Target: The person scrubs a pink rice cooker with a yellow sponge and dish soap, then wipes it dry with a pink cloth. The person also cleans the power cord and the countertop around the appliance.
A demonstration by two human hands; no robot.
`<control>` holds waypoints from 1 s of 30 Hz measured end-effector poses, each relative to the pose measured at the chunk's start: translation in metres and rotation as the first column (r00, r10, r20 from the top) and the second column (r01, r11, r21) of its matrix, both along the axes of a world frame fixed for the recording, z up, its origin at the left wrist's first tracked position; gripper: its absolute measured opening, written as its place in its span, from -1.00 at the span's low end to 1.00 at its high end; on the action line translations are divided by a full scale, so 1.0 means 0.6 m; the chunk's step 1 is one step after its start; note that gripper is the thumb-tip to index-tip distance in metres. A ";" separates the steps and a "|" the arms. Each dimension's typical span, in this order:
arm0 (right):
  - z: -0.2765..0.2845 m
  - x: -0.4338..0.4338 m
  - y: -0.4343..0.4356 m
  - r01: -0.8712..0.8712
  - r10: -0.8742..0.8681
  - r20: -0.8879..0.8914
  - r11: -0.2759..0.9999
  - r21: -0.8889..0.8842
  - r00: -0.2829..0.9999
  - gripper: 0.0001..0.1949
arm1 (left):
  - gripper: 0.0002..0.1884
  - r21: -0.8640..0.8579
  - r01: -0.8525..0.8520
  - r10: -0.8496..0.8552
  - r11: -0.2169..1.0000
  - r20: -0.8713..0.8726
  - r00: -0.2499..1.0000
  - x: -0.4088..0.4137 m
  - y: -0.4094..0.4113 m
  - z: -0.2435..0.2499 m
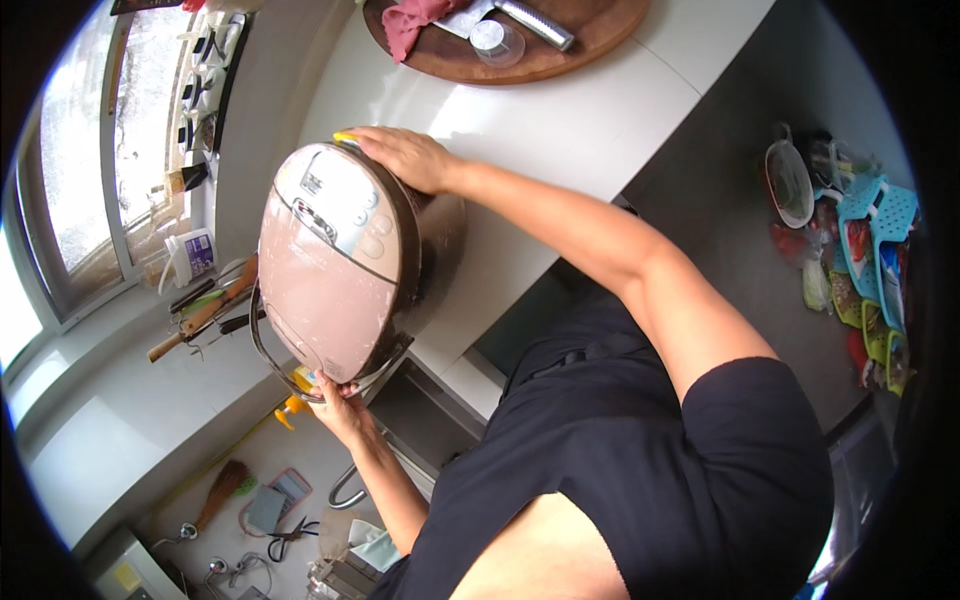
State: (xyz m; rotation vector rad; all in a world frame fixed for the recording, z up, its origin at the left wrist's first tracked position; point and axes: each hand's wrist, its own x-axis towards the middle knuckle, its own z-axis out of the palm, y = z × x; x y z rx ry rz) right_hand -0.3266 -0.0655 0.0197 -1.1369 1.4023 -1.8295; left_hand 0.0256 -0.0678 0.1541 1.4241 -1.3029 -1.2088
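Note:
A rice cooker [330, 262] with a scratched pink lid and a control panel is tilted, its lid towards me, above the white countertop. Its carrying handle hangs around the lower left side. My left hand [341, 409] grips the cooker's lower end near the handle, thumb on the lid's edge. My right hand [409, 159] lies flat on the cooker's upper side, with a yellow thing [346, 137], perhaps a sponge or cloth, under its fingertips. Most of that yellow thing is hidden. The cooker's base is partly hidden behind its lid.
A round wooden board [600, 45] at the top bears a pink cloth, a clear cup and a metal grater. Knives [202, 315] and a white tub [191, 255] are near the window. An orange pump bottle [292, 409], a faucet [345, 495] and scissors [289, 536] are lower left. Baskets [862, 240] stand right.

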 end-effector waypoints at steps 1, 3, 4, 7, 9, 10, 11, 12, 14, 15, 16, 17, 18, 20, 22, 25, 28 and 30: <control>-0.009 0.015 0.009 0.140 -0.162 -0.167 0.981 -0.133 0.973 -0.53 | -0.71 -0.027 0.002 -0.002 1.000 0.025 1.000 0.005 -0.004 -0.001; -0.001 0.056 0.082 0.201 -0.215 -0.164 0.975 -0.096 0.963 -0.56 | -0.71 -0.082 -0.002 0.008 0.997 0.073 0.997 0.020 -0.005 -0.002; 0.011 0.084 0.124 0.263 -0.262 -0.158 0.965 -0.013 0.952 -0.52 | -0.70 -0.074 -0.021 0.027 0.997 0.078 0.997 0.017 -0.008 0.000; 0.052 0.122 0.211 0.187 -0.189 -0.141 0.982 -0.029 0.972 -0.42 | -0.70 -0.038 -0.024 0.028 0.999 0.108 0.994 0.016 -0.009 0.011; 0.070 0.098 0.200 0.109 -0.122 -0.275 0.992 -0.063 0.954 -0.44 | -0.68 -0.024 -0.038 0.041 0.999 0.119 0.992 0.019 -0.014 0.009; 0.076 0.085 0.175 0.111 -0.140 -0.340 0.989 -0.101 0.930 -0.47 | -0.68 -0.011 -0.054 0.055 0.998 0.122 0.991 0.023 -0.017 0.008; 0.084 0.068 0.136 0.110 -0.158 -0.402 0.984 -0.141 0.902 -0.49 | -0.67 0.002 -0.070 0.070 0.998 0.126 0.990 0.026 -0.018 0.007; 0.091 0.042 0.098 0.075 -0.109 -0.383 0.992 -0.101 0.917 -0.55 | -0.66 0.009 -0.074 0.072 0.997 0.121 0.990 0.026 -0.019 0.007; 0.070 0.005 0.025 -0.034 0.000 -0.262 0.991 -0.126 0.965 -0.57 | -0.65 0.012 -0.085 0.083 0.996 0.110 0.990 0.018 -0.020 0.008; 0.057 -0.004 -0.001 -0.091 0.062 -0.223 0.988 -0.126 0.973 -0.56 | -0.64 0.004 -0.103 0.101 0.995 0.125 0.987 0.016 -0.021 0.007; 0.034 -0.012 -0.015 -0.124 0.112 -0.115 0.987 -0.102 0.987 -0.56 | -0.64 -0.002 -0.111 0.110 0.994 0.148 0.983 0.009 -0.022 0.007; 0.003 -0.013 -0.015 -0.161 0.161 -0.007 0.984 -0.081 0.987 -0.56 | -0.63 -0.008 -0.121 0.121 0.993 0.170 0.978 0.005 -0.021 0.008; -0.041 -0.003 -0.007 -0.169 0.172 0.094 0.985 -0.041 0.981 -0.55 | -0.64 -0.016 -0.123 0.124 0.992 0.176 0.977 0.002 -0.019 0.010; -0.097 0.014 0.034 -0.178 0.166 0.275 0.984 0.020 0.947 -0.51 | -0.64 -0.026 -0.136 0.138 0.990 0.187 0.973 0.003 -0.016 0.006; -0.096 0.060 0.106 -0.128 0.099 0.313 0.989 0.072 0.945 -0.49 | -0.69 0.000 -0.154 0.152 0.988 0.174 0.973 0.010 -0.013 0.000; -0.014 0.074 0.167 -0.031 0.030 0.010 0.991 0.129 1.000 -0.49 | -0.74 0.028 -0.174 0.167 0.984 0.171 0.971 0.022 -0.012 -0.011; 0.078 0.030 0.135 -0.061 0.050 -0.215 0.997 -0.046 0.975 -0.52 | -0.74 0.041 -0.163 0.154 0.986 0.175 0.972 0.023 -0.012 -0.015; 0.100 -0.001 0.073 -0.160 0.140 -0.371 0.987 -0.024 0.918 -0.54 | -0.72 0.044 -0.162 0.153 0.986 0.158 0.975 0.021 -0.015 -0.016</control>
